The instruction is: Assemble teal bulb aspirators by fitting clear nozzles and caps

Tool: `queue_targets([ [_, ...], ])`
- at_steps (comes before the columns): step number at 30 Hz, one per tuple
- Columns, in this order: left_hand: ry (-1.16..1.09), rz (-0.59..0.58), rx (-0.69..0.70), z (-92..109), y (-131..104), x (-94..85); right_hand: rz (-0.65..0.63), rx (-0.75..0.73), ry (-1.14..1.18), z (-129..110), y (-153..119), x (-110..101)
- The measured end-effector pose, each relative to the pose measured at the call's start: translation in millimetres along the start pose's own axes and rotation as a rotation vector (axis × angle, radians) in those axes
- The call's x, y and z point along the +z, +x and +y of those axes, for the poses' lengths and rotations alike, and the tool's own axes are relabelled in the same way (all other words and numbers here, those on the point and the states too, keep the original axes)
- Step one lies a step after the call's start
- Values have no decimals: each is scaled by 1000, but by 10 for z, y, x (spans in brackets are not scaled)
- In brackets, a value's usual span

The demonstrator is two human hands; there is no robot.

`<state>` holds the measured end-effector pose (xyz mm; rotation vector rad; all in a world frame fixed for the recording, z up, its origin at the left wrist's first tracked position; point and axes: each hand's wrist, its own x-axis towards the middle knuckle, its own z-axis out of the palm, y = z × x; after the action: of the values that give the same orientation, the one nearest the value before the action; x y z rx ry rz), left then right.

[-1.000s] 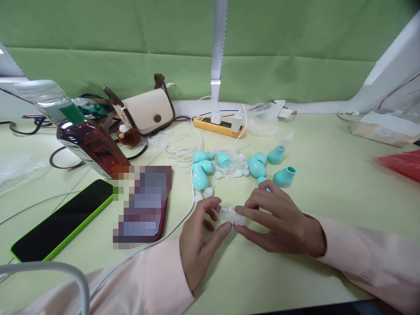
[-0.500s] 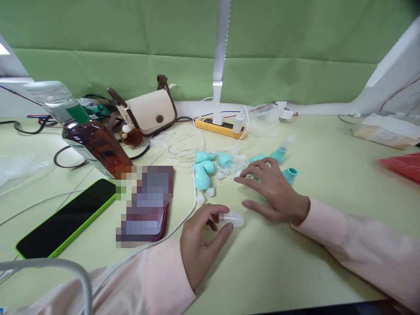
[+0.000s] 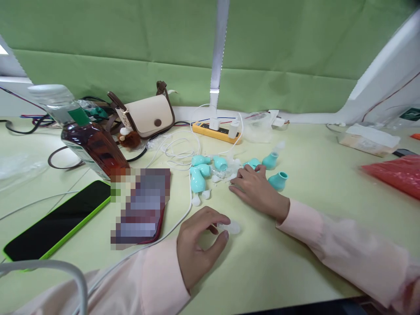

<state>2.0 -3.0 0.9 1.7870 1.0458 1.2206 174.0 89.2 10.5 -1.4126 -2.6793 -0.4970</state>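
Observation:
My left hand (image 3: 201,245) holds a small clear plastic cap (image 3: 232,226) between thumb and index finger, low over the table. Further up, my right hand (image 3: 257,188) reaches into a heap of small translucent plastic pieces (image 3: 223,174), its fingers bent and fingertips drawn close together. Whatever those fingertips pinch is hidden. Around the heap lie several teal rubber bulbs: one (image 3: 198,180) on its left, another open-necked one (image 3: 278,180) just right of my right hand, and one with a clear tip (image 3: 270,161) behind it. Two whitish little tips (image 3: 201,197) rest in front of the left bulbs.
On the left are a green-cased phone (image 3: 59,225), a red-cased phone (image 3: 160,218) and a bottle of dark liquid (image 3: 95,148). A cream handbag (image 3: 151,116) and a yellow power strip (image 3: 216,132) stand behind. White cables (image 3: 177,227) cross the table. A red packet (image 3: 393,175) lies right.
My right hand has lowered onto the heap of clear pieces, and its spread fingers have drawn together. The left hand stays at the clear cap. The whole view has shifted slightly.

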Motion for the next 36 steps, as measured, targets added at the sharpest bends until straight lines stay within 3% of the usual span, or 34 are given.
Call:
queue_targets([
  [15, -19, -4, 10, -13, 8, -4, 72, 44, 112, 2, 77, 41],
  [17, -25, 8, -3, -19, 5, -5, 143, 8, 246, -2, 30, -13],
  [20, -27, 35, -45, -37, -4, 2, 232, -139, 654, -45, -62, -134],
  [25, -76, 90, -116, -81, -17, 15, 107, -248, 1190, -123, -166, -312],
  [28, -113, 111, -154, -94, -19, 18, 55, -251, 1258, -124, -169, -344],
  [36, -197, 94, -194, -81, -24, 23, 67, -259, 1270, -139, -175, -350],
])
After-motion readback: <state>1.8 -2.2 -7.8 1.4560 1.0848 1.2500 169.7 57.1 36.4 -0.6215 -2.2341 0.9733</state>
